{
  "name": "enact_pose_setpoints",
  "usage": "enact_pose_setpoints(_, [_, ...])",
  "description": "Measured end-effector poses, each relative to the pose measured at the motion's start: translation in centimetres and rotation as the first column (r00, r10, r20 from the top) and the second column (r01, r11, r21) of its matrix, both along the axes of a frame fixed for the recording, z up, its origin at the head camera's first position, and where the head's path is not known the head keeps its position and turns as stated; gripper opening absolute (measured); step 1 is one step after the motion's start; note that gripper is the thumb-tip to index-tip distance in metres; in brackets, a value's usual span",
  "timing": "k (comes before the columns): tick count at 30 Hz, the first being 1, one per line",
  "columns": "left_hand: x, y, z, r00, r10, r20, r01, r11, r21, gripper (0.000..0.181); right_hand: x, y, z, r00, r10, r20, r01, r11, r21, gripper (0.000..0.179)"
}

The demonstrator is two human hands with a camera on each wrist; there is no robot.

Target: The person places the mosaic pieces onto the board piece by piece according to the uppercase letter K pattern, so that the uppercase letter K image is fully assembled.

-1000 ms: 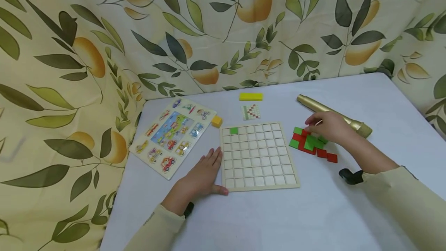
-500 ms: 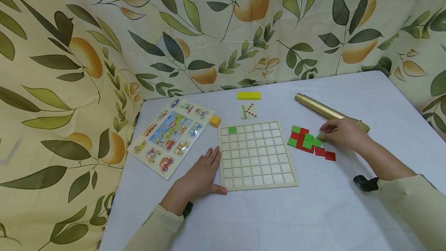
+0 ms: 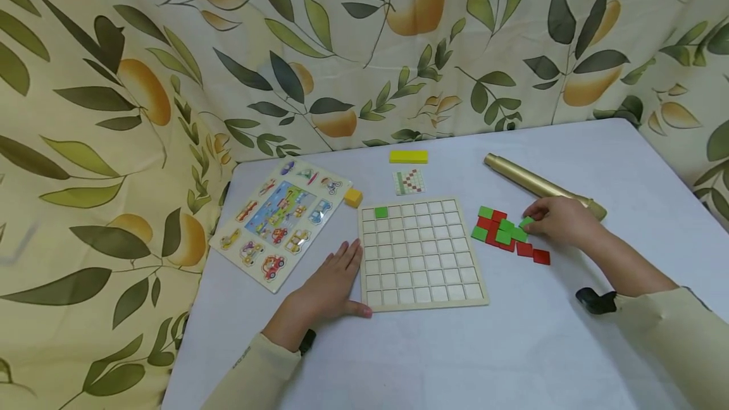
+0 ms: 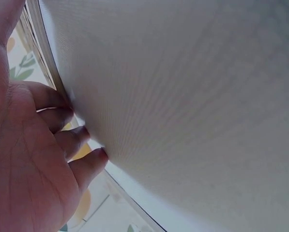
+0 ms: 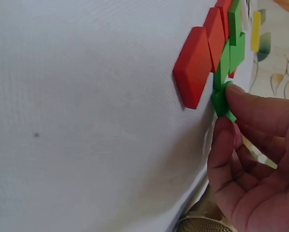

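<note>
in the head view, the right hand (image 3: 564, 223) at center right pinches a green tile (image 5: 220, 102) between thumb and fingers, beside the heap of red and green tiles (image 3: 504, 233) on the tabletop (image 3: 433, 359). the left hand (image 3: 332, 285), lower center, has its fingers straight and thumb spread at the left edge of the grid board (image 3: 424, 252), mid-frame. a green square (image 3: 381, 212) sits in the board's top row.

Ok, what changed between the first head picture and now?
The right hand moved rightward and slightly nearer over the tile pile, and now pinches a green tile. The left hand stayed at the grid board; the board's single green square stayed put.
</note>
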State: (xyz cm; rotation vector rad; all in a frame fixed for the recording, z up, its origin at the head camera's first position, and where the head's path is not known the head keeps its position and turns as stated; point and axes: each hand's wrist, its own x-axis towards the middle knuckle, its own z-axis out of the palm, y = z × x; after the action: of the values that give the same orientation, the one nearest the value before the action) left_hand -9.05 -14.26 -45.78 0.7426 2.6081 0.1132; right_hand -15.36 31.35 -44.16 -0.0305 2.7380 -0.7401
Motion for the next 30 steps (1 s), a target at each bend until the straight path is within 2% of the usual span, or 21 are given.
enact_pose_setpoints(4, [0.0, -0.1, -0.1, 1.000, -0.003, -0.003, 0.003, 1.000, -0.004, 0.126, -0.2, 0.1, 0.6, 1.000, -0.002, 0.022, 0.003, 1.000, -0.009, 0.031])
enact_pose_setpoints(11, [-0.2, 0.0, -0.2, 1.000, -0.007, 0.001, 0.007, 1.000, -0.013, 0.126, -1.0, -1.0, 2.4, 0.999, 0.016, 0.042, -0.012, 0.995, -0.097, 0.031])
enact_pose_setpoints(15, [-0.3, -0.1, -0.2, 1.000, -0.006, 0.001, 0.006, 1.000, -0.020, 0.126, -1.8, -2.9, 2.9, 0.999, 0.021, 0.032, -0.016, 0.991, -0.135, 0.031])
enact_pose_setpoints(22, [-0.3, -0.1, -0.3, 1.000, -0.012, 0.000, 0.012, 0.999, -0.034, 0.126, -3.0, -6.8, 2.9, 0.998, 0.060, -0.035, -0.065, 0.987, -0.148, 0.028])
enact_pose_setpoints(30, [-0.4, -0.1, -0.4, 1.000, -0.009, 0.004, 0.009, 0.999, -0.036, 0.126, -3.9, -11.3, 2.9, 0.997, 0.081, 0.000, -0.079, 0.976, -0.201, 0.024])
